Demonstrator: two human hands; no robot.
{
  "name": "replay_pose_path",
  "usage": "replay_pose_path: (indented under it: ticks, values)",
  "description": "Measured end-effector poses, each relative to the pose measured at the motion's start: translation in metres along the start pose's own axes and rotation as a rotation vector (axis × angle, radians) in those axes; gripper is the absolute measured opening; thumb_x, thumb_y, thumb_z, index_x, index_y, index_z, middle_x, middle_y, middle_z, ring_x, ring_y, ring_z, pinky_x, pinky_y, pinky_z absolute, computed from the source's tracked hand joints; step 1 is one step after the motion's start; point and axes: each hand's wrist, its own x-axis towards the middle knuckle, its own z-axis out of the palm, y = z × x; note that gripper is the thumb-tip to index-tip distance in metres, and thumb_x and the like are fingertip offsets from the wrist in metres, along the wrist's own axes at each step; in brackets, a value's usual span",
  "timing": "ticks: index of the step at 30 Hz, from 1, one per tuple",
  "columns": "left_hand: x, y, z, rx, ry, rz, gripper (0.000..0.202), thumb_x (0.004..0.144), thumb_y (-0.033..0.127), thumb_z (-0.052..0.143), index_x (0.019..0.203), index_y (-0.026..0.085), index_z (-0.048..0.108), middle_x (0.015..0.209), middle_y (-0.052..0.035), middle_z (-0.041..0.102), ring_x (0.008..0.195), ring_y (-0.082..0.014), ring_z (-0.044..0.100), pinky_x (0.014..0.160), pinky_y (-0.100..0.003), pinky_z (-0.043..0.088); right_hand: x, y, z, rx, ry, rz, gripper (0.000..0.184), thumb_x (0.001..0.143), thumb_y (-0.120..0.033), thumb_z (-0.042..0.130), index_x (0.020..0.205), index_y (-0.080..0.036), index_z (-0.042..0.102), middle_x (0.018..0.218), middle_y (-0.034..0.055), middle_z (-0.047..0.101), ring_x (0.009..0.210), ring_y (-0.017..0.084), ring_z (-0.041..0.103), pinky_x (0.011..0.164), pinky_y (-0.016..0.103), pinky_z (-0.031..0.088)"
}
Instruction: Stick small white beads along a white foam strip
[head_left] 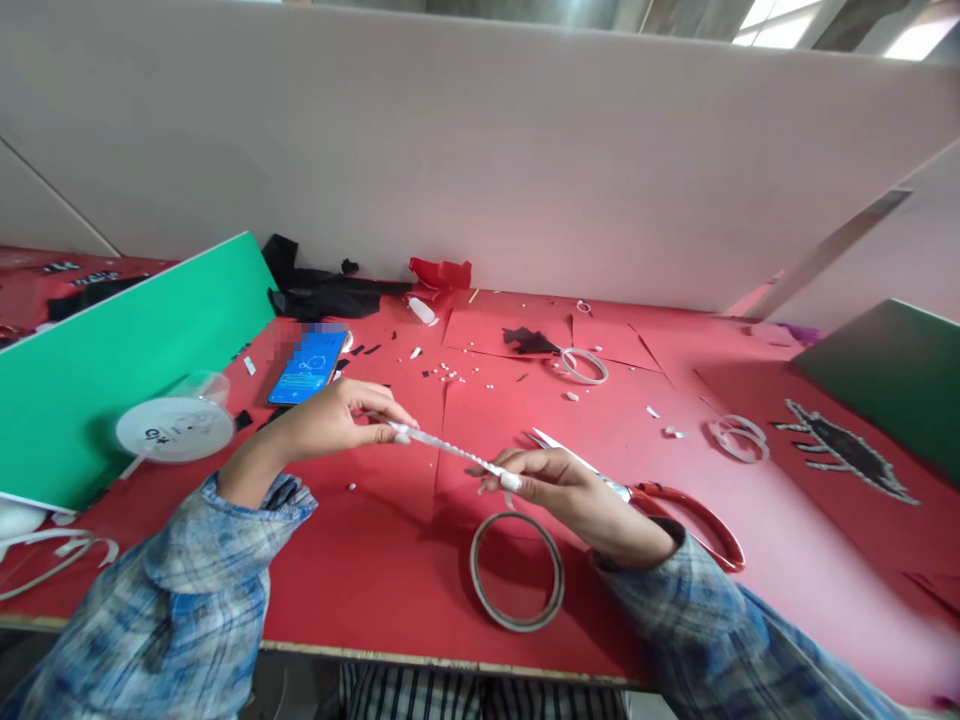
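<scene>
My left hand (pixel 337 418) and my right hand (pixel 551 480) hold a thin white strip (pixel 450 451) stretched between them above the red table (pixel 375 560). Each hand pinches one end of the strip with closed fingers. Below my right hand a grey tape ring (pixel 517 570) lies flat on the table. Red-handled scissors (pixel 675 510) lie just behind my right wrist, blades pointing left.
A phone (pixel 309 366) with a lit screen lies behind my left hand. A white round lid (pixel 174 428) sits by a green board (pixel 127 350) at left. Small tape rings (pixel 583 365) (pixel 739 437), black cut-outs (pixel 847 450) and paper scraps lie on the far table.
</scene>
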Motion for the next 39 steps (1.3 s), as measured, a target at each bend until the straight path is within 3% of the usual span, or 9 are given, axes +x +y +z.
replay_pose_path:
  ticks: [4,7,10,13,18,21,23,30,39]
  values:
    - [-0.001,-0.002,-0.005,-0.126,0.050,0.029,0.016,0.081,0.031,0.063,0.089,0.021,0.072,0.079,-0.0019,0.070,0.072,-0.0121,0.061,0.063,-0.021,0.048,0.002,-0.001,-0.009,-0.034,0.010,0.006,0.027,0.085,-0.036,0.062,0.068,-0.016,0.068,0.083,0.0069,0.071,0.100,0.021,0.065,0.093,0.037,0.046]
    - [-0.004,0.004,-0.005,-0.225,0.002,0.056,0.017,0.082,0.028,0.062,0.093,0.020,0.072,0.079,-0.0029,0.071,0.069,-0.0118,0.061,0.060,-0.021,0.047,0.000,-0.005,-0.025,0.018,-0.075,0.035,0.023,0.083,-0.039,0.065,0.083,-0.016,0.071,0.064,0.0023,0.068,0.085,0.020,0.070,0.085,0.035,0.051]
    - [-0.006,0.014,-0.001,-0.293,-0.130,0.066,0.020,0.081,0.027,0.062,0.098,0.020,0.070,0.084,-0.0045,0.072,0.068,-0.0121,0.062,0.058,-0.021,0.047,-0.004,-0.016,-0.046,0.105,-0.282,0.196,0.030,0.079,-0.042,0.069,0.094,-0.016,0.070,0.056,0.0008,0.067,0.057,0.016,0.069,0.057,0.026,0.055]
    - [-0.005,0.018,0.000,-0.254,-0.227,0.049,0.021,0.081,0.027,0.062,0.099,0.020,0.069,0.093,-0.0058,0.072,0.075,-0.0143,0.064,0.063,-0.023,0.048,0.000,-0.028,-0.058,0.110,-0.470,0.336,0.032,0.080,-0.041,0.068,0.097,-0.015,0.070,0.055,0.0028,0.067,0.048,0.015,0.066,0.044,0.021,0.050]
    - [-0.004,-0.008,-0.007,0.040,-0.176,-0.131,0.019,0.081,0.027,0.057,0.096,0.018,0.063,0.091,-0.0052,0.068,0.080,-0.0173,0.064,0.070,-0.027,0.047,0.029,-0.027,-0.037,-0.028,-0.215,0.324,0.029,0.080,-0.036,0.068,0.098,-0.013,0.067,0.075,0.0050,0.069,0.066,0.015,0.069,0.059,0.023,0.056]
    - [-0.021,-0.025,-0.006,0.263,0.038,-0.194,0.025,0.076,0.032,0.064,0.097,0.019,0.060,0.106,-0.0070,0.062,0.101,-0.0236,0.058,0.085,-0.034,0.045,0.043,-0.018,-0.012,-0.063,-0.116,0.303,0.026,0.084,-0.034,0.064,0.098,-0.013,0.065,0.082,0.0049,0.065,0.072,0.016,0.069,0.065,0.028,0.058]
    - [-0.040,-0.029,0.003,0.328,0.162,-0.215,0.030,0.072,0.037,0.069,0.095,0.021,0.060,0.107,-0.0062,0.059,0.101,-0.0243,0.058,0.085,-0.034,0.045,0.046,-0.013,0.002,-0.051,-0.132,0.282,0.025,0.084,-0.034,0.062,0.097,-0.013,0.065,0.084,0.0052,0.064,0.074,0.016,0.068,0.067,0.030,0.058]
    - [-0.080,-0.030,0.044,0.182,0.155,-0.259,0.020,0.080,0.039,0.061,0.078,0.020,0.055,0.079,-0.0010,0.059,0.070,-0.0152,0.060,0.065,-0.025,0.047,0.035,-0.008,0.028,-0.030,-0.164,0.220,0.025,0.084,-0.038,0.062,0.091,-0.014,0.066,0.079,0.0030,0.065,0.072,0.014,0.067,0.070,0.029,0.054]
    - [-0.080,-0.023,0.048,0.353,0.260,-0.138,0.020,0.092,0.028,0.041,0.077,0.021,0.052,0.080,-0.0032,0.060,0.076,-0.0187,0.061,0.069,-0.029,0.048,0.022,-0.010,0.025,-0.018,-0.041,0.181,0.029,0.089,-0.039,0.055,0.096,-0.013,0.066,0.078,0.0032,0.066,0.071,0.012,0.065,0.074,0.029,0.051]
